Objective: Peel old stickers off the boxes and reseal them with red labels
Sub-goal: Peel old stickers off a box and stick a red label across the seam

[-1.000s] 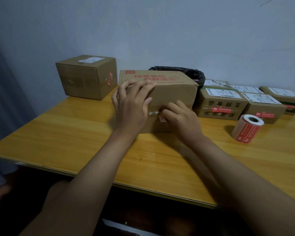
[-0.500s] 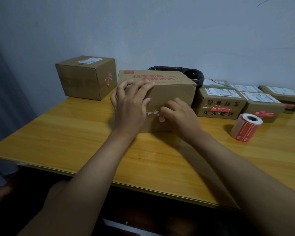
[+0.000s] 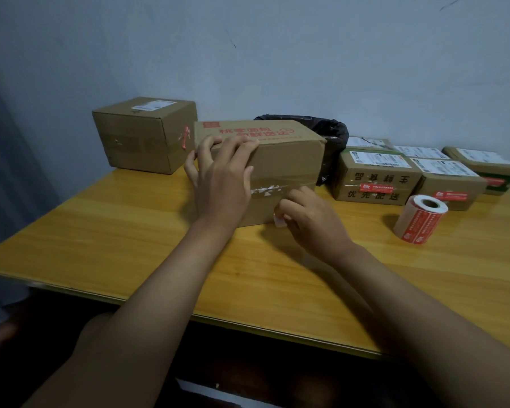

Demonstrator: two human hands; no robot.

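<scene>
At table centre, head view: the long cardboard box (image 3: 277, 160) stands on the wooden table (image 3: 130, 245), its long axis running roughly 9 to 3 o'clock, near face toward the person. Left hand (image 3: 221, 184) lies over the box's left end, fingers curled over the top edge and palm on the near face, gripping the box to steady it. Right hand (image 3: 312, 219) is at the near face's lower right, fingers curled and pinching a small pale scrap of old sticker (image 3: 278, 221) near the bottom edge.

Across the near face runs a band of torn sticker residue (image 3: 267, 190), white flecks on a glossy strip, also lying 9 to 3. From the right hand it sits at about 11 o'clock, just beside the fingertips; from the left hand it starts at 3 o'clock, touching the palm's edge. Right hand is free to work it; the left is busy holding.

Judgement: peeling is part done, and the next pull likely follows the strip's length, leftward toward the bracing hand.

Red label roll (image 3: 421, 219) lies on its side at 3 o'clock, well apart from the right hand, untouched. Small labelled boxes (image 3: 374, 178) sit behind it at 2 o'clock; a square box (image 3: 142, 136) at 10 o'clock; a black-lined bin (image 3: 327, 134) behind the long box.
</scene>
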